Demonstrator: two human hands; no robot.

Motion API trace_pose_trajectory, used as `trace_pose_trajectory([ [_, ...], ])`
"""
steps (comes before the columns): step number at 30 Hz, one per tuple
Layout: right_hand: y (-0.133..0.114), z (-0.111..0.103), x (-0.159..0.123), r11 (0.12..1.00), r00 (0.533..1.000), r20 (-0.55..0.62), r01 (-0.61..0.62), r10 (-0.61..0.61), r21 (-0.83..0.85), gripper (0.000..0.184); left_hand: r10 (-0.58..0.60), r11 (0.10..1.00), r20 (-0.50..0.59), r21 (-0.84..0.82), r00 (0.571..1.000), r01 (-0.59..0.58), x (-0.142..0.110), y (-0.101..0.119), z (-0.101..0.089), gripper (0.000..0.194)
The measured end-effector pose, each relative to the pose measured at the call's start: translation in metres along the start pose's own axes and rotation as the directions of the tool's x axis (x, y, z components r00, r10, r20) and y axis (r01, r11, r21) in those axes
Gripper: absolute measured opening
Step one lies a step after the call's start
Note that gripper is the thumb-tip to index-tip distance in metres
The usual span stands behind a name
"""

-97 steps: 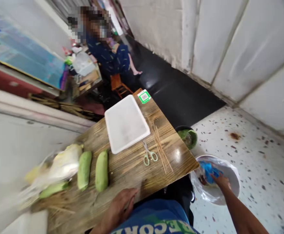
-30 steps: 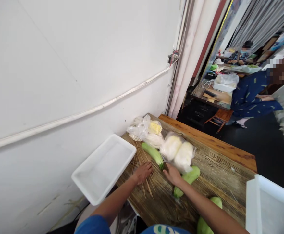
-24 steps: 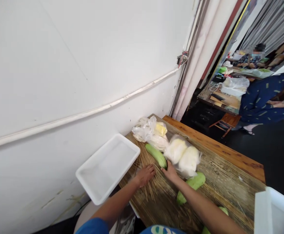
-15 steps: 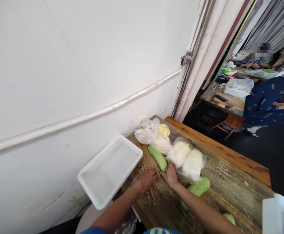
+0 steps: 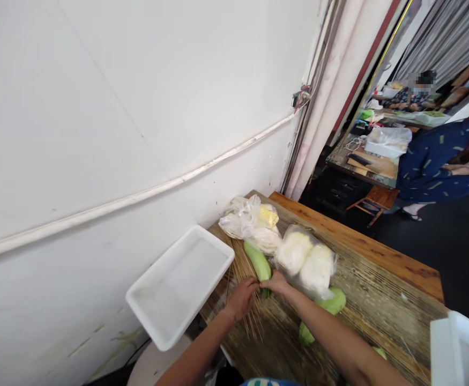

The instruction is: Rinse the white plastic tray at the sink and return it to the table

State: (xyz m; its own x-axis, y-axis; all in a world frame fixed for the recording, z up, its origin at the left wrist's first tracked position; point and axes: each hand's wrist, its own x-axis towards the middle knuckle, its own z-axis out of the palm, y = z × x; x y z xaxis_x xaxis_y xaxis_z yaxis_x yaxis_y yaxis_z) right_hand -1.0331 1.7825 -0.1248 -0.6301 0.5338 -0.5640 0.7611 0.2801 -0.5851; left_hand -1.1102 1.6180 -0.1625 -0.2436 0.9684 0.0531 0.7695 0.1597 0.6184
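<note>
A light green zucchini (image 5: 256, 258) lies on the wooden table over thin bamboo skewers (image 5: 253, 326). My right hand (image 5: 276, 283) is closed at the zucchini's near end, thumb and fingers against it. Curled over the skewers is my left hand (image 5: 242, 299), its fingertips almost meeting the right ones; what they pinch is too small to make out. Another zucchini (image 5: 334, 301) rests partly hidden beneath my right forearm. Two clear bags of white food (image 5: 304, 261) sit just beyond my right hand.
A white plastic tray (image 5: 181, 287) stands left of the table (image 5: 382, 300) by the wall. Bagged white and yellow food (image 5: 252, 222) lies at the far end. White containers (image 5: 455, 348) sit lower right. Other people (image 5: 435, 161) are at another table at far right.
My right hand has shifted slightly left onto the zucchini's near end, which has tilted a little. My left fingers have drawn in from lying over the skewers. The view has shifted slightly.
</note>
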Motion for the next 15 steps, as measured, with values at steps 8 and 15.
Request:
trace_pose_trajectory([
  [8, 0.013, -0.009, -0.003, 0.969, 0.994, 0.108, -0.038, 0.012, 0.244, 0.031, -0.28, 0.931, -0.549, 0.045, 0.788, 0.362, 0.048, 0.009, -0.086, 0.055],
  [15, 0.022, -0.008, -0.018, 0.951, 0.987, 0.158, -0.06, 0.011, 0.303, 0.038, -0.446, 0.838, -0.488, 0.066, 0.75, 0.542, 0.151, -0.031, -0.171, 0.092],
])
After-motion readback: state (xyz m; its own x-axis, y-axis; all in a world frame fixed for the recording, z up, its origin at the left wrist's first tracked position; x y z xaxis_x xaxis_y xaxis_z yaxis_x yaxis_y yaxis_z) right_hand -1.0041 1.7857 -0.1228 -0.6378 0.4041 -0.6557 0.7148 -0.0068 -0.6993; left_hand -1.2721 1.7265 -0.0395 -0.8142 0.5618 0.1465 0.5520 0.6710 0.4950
